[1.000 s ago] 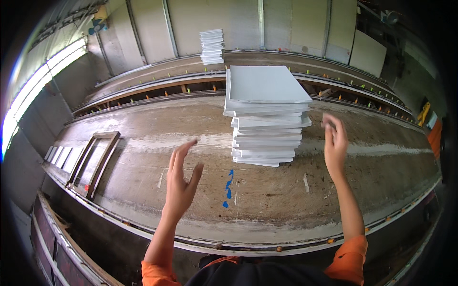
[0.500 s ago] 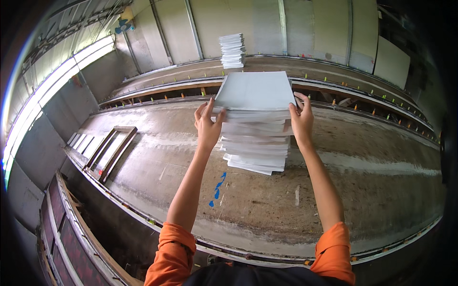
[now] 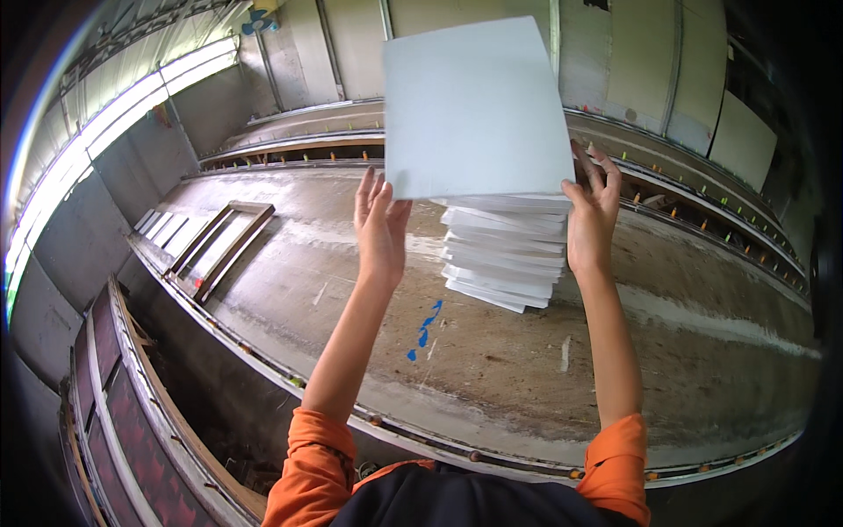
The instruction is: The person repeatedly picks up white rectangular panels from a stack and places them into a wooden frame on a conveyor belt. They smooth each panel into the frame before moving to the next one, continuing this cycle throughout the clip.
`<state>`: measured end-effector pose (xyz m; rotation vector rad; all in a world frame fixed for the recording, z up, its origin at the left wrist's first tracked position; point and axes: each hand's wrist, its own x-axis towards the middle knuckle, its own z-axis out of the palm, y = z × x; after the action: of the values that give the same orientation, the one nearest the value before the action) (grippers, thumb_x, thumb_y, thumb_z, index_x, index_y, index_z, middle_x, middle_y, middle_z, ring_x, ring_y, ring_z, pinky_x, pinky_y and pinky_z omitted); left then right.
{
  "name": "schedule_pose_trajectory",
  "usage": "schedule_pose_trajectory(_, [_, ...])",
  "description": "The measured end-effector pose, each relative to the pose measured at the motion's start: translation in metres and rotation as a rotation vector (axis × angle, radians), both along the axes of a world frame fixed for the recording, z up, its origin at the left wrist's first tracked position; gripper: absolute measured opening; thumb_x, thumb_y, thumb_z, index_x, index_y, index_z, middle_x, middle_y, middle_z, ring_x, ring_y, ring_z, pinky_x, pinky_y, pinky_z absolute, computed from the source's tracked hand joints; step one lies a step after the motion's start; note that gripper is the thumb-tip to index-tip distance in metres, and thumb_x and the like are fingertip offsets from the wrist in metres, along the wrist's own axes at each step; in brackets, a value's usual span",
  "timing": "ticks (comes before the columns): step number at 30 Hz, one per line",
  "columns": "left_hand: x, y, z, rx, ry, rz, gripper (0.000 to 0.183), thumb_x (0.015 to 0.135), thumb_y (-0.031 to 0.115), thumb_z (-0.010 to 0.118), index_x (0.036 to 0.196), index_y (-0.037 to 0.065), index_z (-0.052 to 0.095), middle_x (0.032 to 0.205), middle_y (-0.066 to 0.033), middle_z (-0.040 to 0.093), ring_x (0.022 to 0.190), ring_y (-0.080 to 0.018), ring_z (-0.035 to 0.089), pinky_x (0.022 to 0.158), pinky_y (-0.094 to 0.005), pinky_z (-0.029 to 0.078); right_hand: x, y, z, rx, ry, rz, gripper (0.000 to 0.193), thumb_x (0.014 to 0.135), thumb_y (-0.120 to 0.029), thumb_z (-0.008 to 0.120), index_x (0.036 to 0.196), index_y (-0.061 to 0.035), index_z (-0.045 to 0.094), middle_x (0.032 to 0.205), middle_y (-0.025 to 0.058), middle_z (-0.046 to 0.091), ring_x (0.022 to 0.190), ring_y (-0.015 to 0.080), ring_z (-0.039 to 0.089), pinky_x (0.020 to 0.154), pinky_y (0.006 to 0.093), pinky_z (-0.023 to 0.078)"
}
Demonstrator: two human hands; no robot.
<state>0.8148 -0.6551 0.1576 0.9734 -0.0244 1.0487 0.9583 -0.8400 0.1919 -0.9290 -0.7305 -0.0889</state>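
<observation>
A white square board (image 3: 474, 105) is lifted and tilted up toward me, held by its two side edges. My left hand (image 3: 379, 224) grips its left lower edge, my right hand (image 3: 593, 220) its right lower edge. Just below it stands the uneven stack of white boards (image 3: 505, 255) on the wide concrete work table (image 3: 351, 263). Both forearms reach up from orange sleeves at the lower edge.
A rectangular wooden frame (image 3: 224, 246) lies on the table at the left. Blue paint marks (image 3: 423, 329) dot the surface before the stack. Metal rails (image 3: 176, 439) run along the near left side; pale wall panels (image 3: 746, 140) lean at the back right.
My hands rose from beside the stack, took the top board by its sides, and have lifted and tilted it up off the stack.
</observation>
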Motion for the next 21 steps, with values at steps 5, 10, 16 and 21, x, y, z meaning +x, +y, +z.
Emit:
schedule_pose_trajectory(5, [-0.114,0.047,-0.009,-0.029,0.172,0.188,0.051,0.088,0.013,0.053,0.133,0.007,0.031,0.117,-0.0063,0.051,0.099,-0.0119,0.053,0.08,-0.0291,0.046,-0.072,0.068,-0.021,-0.195,0.077,0.374,0.061,0.072,0.009,0.046,0.128,-0.0095,0.03,0.124,0.0172,0.039,0.11,0.0193,0.042,0.089,0.0295,0.036])
schedule_pose_trajectory(10, [-0.242,0.106,-0.07,-0.089,0.097,0.394,0.043,0.09,0.013,0.05,0.13,0.005,0.036,0.117,-0.0048,0.05,0.101,-0.011,0.05,0.082,-0.026,0.045,-0.169,0.172,-0.08,-0.543,0.224,0.632,0.06,0.077,0.006,0.047,0.129,-0.0101,0.024,0.118,0.0169,0.042,0.104,0.0229,0.048,0.085,0.0318,0.042])
schedule_pose_trajectory(16, [-0.364,0.144,-0.133,-0.203,-0.073,0.665,0.04,0.092,0.01,0.045,0.13,0.007,0.033,0.112,-0.0042,0.051,0.099,-0.0129,0.052,0.084,-0.0284,0.045,-0.332,0.287,-0.151,-0.489,0.473,1.188,0.044,0.083,-0.001,0.049,0.12,0.0002,0.025,0.111,0.0174,0.048,0.103,0.0272,0.054,0.094,0.0401,0.045])
schedule_pose_trajectory(21, [-0.433,0.176,-0.165,-0.275,-0.091,0.834,0.043,0.093,0.012,0.042,0.132,0.007,0.026,0.117,-0.0061,0.046,0.103,-0.0123,0.049,0.086,-0.0287,0.044,-0.441,0.358,-0.184,-0.612,0.629,1.294,0.042,0.077,0.006,0.043,0.118,0.0017,0.034,0.109,0.0144,0.052,0.101,0.0243,0.055,0.091,0.0369,0.046])
